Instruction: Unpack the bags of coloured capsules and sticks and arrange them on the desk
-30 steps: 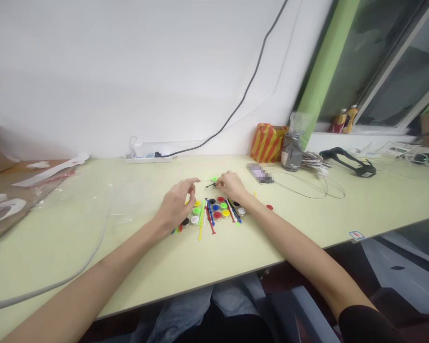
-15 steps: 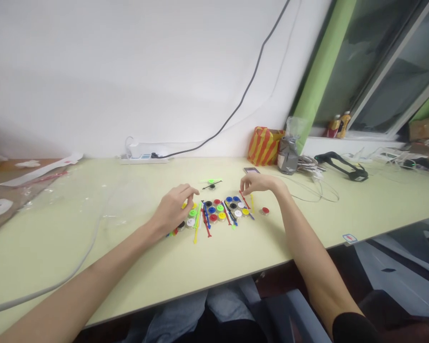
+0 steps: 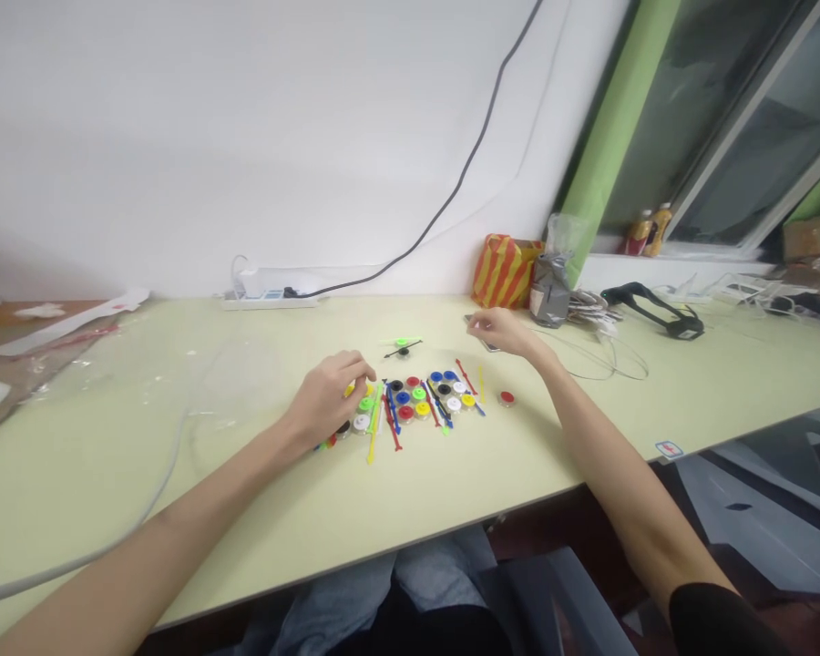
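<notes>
My left hand (image 3: 334, 394) bends its fingers down over the left end of a cluster of small coloured game pieces. Its fingertips are near a yellow disc and a green disc (image 3: 364, 404); whatever they pinch is hidden. My right hand (image 3: 502, 330) hovers over a phone (image 3: 490, 346), partly covering it, its fingers loosely bent with nothing seen in them. Between the hands lie rows of round discs on clear bases, such as a red disc (image 3: 405, 414), and thin arrow-shaped spinner pointers. A red pointer (image 3: 466, 376) and a yellow pointer (image 3: 481, 384) lie at the right end.
Behind the rows sit a green spinner (image 3: 402, 343) and a black spinner (image 3: 403, 353). One red-topped disc (image 3: 507, 398) stands apart at right. Further back are a striped bag (image 3: 506, 271), a power strip (image 3: 270, 299) and a black headset (image 3: 652, 312). Clear plastic (image 3: 229, 383) lies left.
My right hand has moved up and away from the red pointer, which now lies on the table, to over the phone. My left hand has stayed almost still.
</notes>
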Demonstrator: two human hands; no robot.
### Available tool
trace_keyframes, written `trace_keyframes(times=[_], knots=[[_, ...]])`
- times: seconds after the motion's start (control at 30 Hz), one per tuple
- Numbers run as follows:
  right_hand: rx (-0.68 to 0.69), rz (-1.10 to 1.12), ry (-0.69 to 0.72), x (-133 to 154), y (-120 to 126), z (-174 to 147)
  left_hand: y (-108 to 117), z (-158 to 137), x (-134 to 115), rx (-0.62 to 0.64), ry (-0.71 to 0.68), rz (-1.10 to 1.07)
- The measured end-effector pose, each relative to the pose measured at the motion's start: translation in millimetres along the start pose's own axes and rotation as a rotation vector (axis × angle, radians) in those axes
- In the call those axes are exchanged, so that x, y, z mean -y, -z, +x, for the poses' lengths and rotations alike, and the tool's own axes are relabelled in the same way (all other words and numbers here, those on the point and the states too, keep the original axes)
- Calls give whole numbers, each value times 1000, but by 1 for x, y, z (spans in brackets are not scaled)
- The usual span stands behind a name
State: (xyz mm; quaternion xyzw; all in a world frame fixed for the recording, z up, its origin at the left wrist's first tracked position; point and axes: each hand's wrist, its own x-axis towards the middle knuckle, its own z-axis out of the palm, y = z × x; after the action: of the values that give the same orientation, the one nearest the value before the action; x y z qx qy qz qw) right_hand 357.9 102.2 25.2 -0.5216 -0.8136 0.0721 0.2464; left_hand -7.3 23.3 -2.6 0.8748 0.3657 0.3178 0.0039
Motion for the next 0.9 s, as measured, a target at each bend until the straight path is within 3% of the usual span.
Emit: trace_keyframes(times=[0.13,0.33,0.43,0.53,0.7,0.8,0.9], knots=[[-9,-24,-15,-6,3,-10,-1,0,0,33,4,4],[-451,-132,-241,-20,17,-15,-1,0,-1,57,-9,3],[-486,-152,-343,-24,18,-17,-2,0,-1,59,-13,3],[-363,-112,-307,-22,17,-18,-2,0,0,54,-14,8],[44,33,-112,-9,13,-19,-1,0,0,55,-22,6],[275,90,-77,-1,8,-17,-1,0,0,54,-21,5],[409,133,-59,5,2,-15,-2,-1,0,62,-17,3]])
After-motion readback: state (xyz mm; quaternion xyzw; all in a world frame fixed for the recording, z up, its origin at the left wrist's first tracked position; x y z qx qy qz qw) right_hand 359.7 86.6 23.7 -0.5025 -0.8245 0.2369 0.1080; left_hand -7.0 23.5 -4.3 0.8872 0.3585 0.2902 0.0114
